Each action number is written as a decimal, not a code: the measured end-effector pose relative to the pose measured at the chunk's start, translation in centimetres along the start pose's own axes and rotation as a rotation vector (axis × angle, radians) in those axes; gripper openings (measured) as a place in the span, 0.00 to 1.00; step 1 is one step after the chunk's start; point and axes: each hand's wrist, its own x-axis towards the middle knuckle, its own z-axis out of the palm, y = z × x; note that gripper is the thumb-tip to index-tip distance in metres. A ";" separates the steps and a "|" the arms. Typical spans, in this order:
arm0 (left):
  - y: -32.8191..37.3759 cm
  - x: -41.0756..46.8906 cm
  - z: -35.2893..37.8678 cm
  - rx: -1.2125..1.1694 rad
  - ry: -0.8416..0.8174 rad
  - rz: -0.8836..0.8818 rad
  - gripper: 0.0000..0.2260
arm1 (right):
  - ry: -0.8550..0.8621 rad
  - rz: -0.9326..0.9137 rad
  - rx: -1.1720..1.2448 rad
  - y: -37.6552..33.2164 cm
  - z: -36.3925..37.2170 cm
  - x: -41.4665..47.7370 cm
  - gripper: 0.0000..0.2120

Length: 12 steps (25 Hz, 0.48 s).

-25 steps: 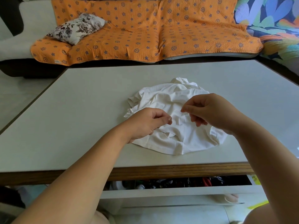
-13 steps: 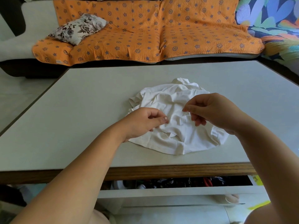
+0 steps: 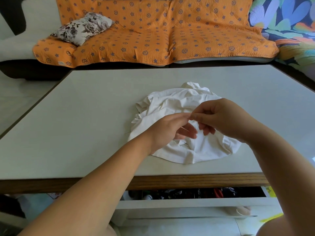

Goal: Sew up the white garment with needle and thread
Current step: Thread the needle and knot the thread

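The white garment (image 3: pixel 177 103) lies crumpled on the pale table (image 3: pixel 81 126), a little right of the middle. Both hands hover just above it. My left hand (image 3: pixel 166 132) reaches right with thumb and forefinger stretched out and pinched together, its other fingers loosely spread. My right hand (image 3: pixel 225 120) pinches thumb and forefinger, its other fingers curled under. The two pinches meet tip to tip over the cloth. Whatever they hold, needle or thread, is too thin to make out.
Below the table's wooden front edge an open drawer (image 3: pixel 187 201) shows several small dark items. Behind the table stands a sofa with an orange patterned cover (image 3: pixel 153 34) and a flowered pillow (image 3: pixel 81 28). A colourful blanket (image 3: pixel 289 23) lies at the far right.
My left hand has lifted and moved right, and its fingertips now touch those of my right hand. The right hand has hardly moved. The garment lies as before.
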 end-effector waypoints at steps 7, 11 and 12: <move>0.2 0.5 0.5 0.060 0.061 -0.050 0.13 | 0.037 -0.009 -0.043 -0.1 -0.2 0.0 0.08; 0.3 0.2 0.9 0.204 0.094 -0.039 0.14 | 0.058 0.000 -0.061 0.2 -0.1 -0.1 0.08; 0.3 0.1 1.0 0.251 0.110 -0.033 0.14 | 0.059 0.004 -0.051 0.2 -0.1 -0.1 0.07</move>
